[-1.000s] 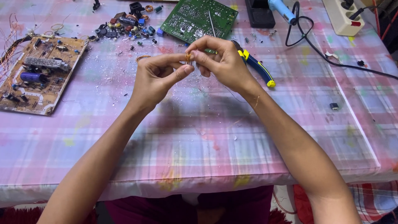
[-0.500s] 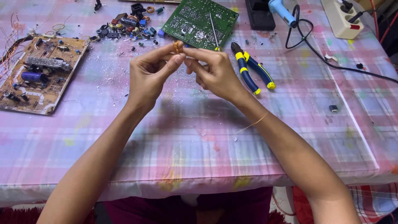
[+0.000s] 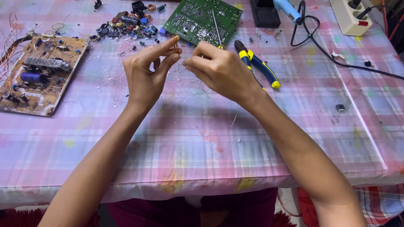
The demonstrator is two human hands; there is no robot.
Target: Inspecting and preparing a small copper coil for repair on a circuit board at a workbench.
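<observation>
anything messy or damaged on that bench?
Yes. Fine pale debris litters the plaid tablecloth, loose components lie heaped beside the green circuit board, and tangled copper wire spills off the brown board.

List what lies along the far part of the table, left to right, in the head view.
Brown circuit board → pile of loose small components → green circuit board → blue-and-yellow pliers → black cable → white power strip.
</observation>
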